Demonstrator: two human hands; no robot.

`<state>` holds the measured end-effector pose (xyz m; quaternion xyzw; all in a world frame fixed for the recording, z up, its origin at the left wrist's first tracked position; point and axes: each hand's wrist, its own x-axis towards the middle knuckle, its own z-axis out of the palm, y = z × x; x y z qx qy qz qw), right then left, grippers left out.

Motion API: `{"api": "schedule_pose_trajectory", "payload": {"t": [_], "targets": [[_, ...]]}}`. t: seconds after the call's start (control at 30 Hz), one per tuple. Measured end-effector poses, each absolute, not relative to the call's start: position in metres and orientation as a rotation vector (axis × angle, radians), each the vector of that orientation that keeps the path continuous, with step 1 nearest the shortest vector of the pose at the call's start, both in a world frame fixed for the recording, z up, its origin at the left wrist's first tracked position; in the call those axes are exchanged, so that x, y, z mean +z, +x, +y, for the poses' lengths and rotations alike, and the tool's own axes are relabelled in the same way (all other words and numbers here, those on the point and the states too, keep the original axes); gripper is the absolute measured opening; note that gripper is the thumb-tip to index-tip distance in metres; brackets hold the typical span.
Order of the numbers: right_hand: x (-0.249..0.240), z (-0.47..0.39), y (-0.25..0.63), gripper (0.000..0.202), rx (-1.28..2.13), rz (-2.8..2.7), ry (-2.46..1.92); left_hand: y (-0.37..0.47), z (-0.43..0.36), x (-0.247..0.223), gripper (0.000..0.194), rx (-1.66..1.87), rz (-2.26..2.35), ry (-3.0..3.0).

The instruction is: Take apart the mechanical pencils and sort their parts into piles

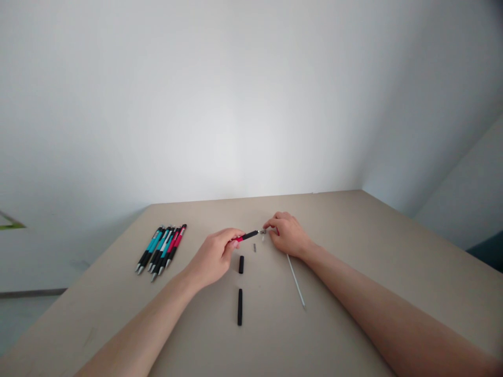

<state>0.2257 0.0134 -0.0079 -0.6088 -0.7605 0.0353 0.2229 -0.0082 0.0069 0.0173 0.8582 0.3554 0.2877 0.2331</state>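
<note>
near the middle of the table (334, 324), the left hand (214, 254) holds a red and black pen piece (248, 236) nearly level, its shiny end pointing toward the right fingertips. the step in hand seems to be fine work at that end, so it would likely go best with the left wrist steady, the pen piece kept in line, and only light pressure from the right fingers. parts this small could roll or spring away, so working low over the table seems wise.

as for the grip, the left thumb and fingers are closed in a narrow pinch on the red part, leaving the black length free. the right hand (290, 234) is curled low, its fingertips close beside the shiny end; a bit of red (277, 230) shows at its fingers, but i cannot tell whether it is pinched there or just lies against them.

between the hands lies a small grey bit (254, 247); nearer the person are a short black tube (241, 264) and a longer black tube (240, 307). a thin pale stick (296, 280) lies beside the right wrist, and a bunch of pens (161, 250) rests to the left.
</note>
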Motion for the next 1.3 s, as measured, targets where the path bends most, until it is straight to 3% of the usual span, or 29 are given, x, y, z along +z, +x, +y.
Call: {"api": "schedule_pose_trajectory", "payload": {"t": [0.63,0.87,1.07,1.3], "targets": [[-0.008,0.014,0.227,0.025,0.080,-2.086,-1.656,-0.009,0.008,0.015,0.025,0.777,0.972,2.374],[0.012,-0.002,0.220,0.020,0.010,-1.972,-1.303,-0.008,0.007,0.017,0.025,0.771,0.959,2.383],[0.020,-0.015,0.205,0.035,0.024,-2.186,-1.174,-0.007,0.005,0.019,0.025,0.732,0.903,2.401],[0.015,-0.014,0.199,0.042,0.055,-2.268,-1.135,-0.004,0.004,0.019,0.008,0.732,0.963,2.368]]}}
